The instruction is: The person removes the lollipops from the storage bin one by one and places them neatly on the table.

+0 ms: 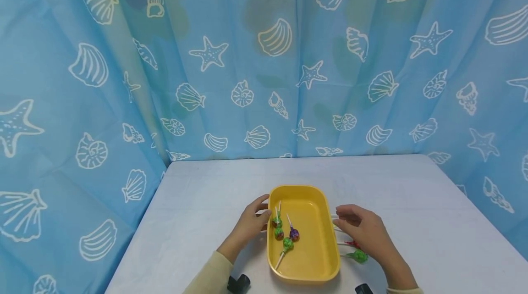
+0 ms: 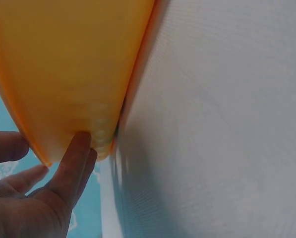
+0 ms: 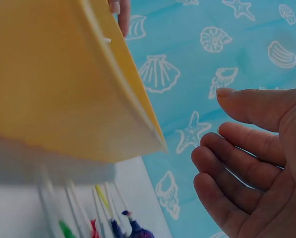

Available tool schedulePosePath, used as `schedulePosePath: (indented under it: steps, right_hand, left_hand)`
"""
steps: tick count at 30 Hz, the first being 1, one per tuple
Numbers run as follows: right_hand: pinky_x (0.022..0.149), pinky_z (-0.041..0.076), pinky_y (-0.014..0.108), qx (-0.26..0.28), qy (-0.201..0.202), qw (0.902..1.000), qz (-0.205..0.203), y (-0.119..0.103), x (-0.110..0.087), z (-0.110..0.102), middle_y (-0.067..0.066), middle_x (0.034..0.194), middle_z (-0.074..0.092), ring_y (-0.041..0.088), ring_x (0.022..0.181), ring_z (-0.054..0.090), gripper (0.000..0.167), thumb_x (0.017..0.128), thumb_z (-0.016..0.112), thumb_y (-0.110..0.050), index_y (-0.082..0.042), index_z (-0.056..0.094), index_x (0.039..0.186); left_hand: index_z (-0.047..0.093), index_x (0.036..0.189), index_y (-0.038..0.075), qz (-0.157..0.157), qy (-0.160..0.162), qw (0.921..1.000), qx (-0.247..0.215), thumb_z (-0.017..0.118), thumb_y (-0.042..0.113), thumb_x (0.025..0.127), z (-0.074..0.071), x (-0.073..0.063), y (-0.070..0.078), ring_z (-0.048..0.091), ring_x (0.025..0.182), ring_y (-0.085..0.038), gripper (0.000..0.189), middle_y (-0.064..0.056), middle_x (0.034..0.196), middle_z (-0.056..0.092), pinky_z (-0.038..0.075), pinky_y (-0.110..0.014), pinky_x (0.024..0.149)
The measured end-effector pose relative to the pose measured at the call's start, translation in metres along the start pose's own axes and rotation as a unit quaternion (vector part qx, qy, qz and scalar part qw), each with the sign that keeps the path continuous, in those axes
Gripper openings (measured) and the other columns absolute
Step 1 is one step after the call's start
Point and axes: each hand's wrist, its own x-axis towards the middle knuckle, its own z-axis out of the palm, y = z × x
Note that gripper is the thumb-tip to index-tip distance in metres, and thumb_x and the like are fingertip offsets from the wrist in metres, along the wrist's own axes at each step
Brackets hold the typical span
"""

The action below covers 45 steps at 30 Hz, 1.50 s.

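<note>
So it might be steadied, the tray [image 1: 314, 230] is touched at nine o'clock by the left hand [image 1: 250, 219], straight-fingered; the right hand [image 1: 367, 229], loose-fingered at three, is unoccupied.

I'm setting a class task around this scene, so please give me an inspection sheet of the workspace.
Surface: white tabletop.
Job's things: yellow tray holding four lollipops; more lollipops to its right, some partly hidden.
Clutter: two black objects at the head view's bottom edge, unidentifiable.
Left hand: touches the tray's outer side.
Right hand: apart from the tray, holding nothing.
Cables: nothing seen.
Surroundings: blue curtain printed with shells and starfish.
</note>
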Motion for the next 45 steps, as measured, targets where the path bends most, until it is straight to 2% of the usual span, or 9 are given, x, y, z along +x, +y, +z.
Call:
schedulePosePath:
  steps: [5,12,24,32,42,45]
  right_hand:
    - [0.090,0.061,0.045,-0.007,-0.006,0.9999,-0.013,-0.008,0.005,0.001,0.011,0.114,0.072,0.026,0.101,0.070,0.041,0.091,0.079,-0.030,-0.004,0.069,0.121]
    - [0.093,0.060,0.046,0.008,-0.017,0.9992,-0.034,-0.017,0.014,0.006,0.011,0.115,0.072,0.027,0.104,0.069,0.041,0.091,0.078,-0.026,-0.003,0.068,0.123]
    - [0.091,0.061,0.042,0.014,-0.040,0.9958,-0.081,-0.029,0.029,0.022,0.010,0.113,0.071,0.025,0.102,0.069,0.031,0.092,0.077,-0.022,-0.004,0.070,0.116]
    - [0.086,0.062,0.039,0.025,-0.066,0.9939,-0.084,-0.032,0.040,0.038,0.006,0.103,0.072,0.019,0.094,0.068,0.029,0.091,0.078,-0.018,-0.002,0.071,0.114]
    - [0.087,0.061,0.040,0.017,-0.097,0.9925,-0.072,-0.030,0.050,0.054,0.009,0.106,0.072,0.020,0.094,0.067,0.030,0.091,0.077,-0.016,0.000,0.071,0.115]
    - [0.087,0.061,0.041,0.017,-0.112,0.9902,-0.082,-0.030,0.054,0.058,0.009,0.106,0.072,0.020,0.094,0.068,0.029,0.091,0.076,-0.015,0.001,0.071,0.115]
  left_hand:
    - [0.040,0.155,0.008,-0.005,0.000,1.0000,-0.001,0.056,0.010,0.104,0.000,0.000,0.001,0.064,0.114,-0.037,0.053,-0.024,0.139,0.054,0.064,-0.038,0.082]
    - [0.040,0.155,0.008,-0.003,0.000,1.0000,-0.006,0.056,0.009,0.104,0.000,0.002,0.001,0.065,0.113,-0.035,0.054,-0.023,0.138,0.055,0.064,-0.038,0.082]
    - [0.040,0.155,0.007,0.000,-0.002,1.0000,-0.008,0.055,0.008,0.104,0.000,0.003,-0.002,0.065,0.113,-0.036,0.054,-0.024,0.138,0.054,0.064,-0.039,0.083]
    - [0.040,0.155,0.007,-0.001,0.000,1.0000,-0.001,0.055,0.009,0.104,0.001,0.001,-0.002,0.064,0.114,-0.037,0.053,-0.025,0.139,0.054,0.064,-0.038,0.082]
    - [0.041,0.155,0.009,-0.008,0.008,0.9999,0.008,0.056,0.010,0.104,0.002,0.000,0.000,0.064,0.115,-0.037,0.054,-0.024,0.139,0.054,0.064,-0.038,0.082]
    - [0.040,0.155,0.008,-0.004,0.007,0.9999,0.007,0.057,0.009,0.104,0.002,0.000,0.001,0.064,0.114,-0.037,0.054,-0.024,0.138,0.055,0.064,-0.038,0.081]
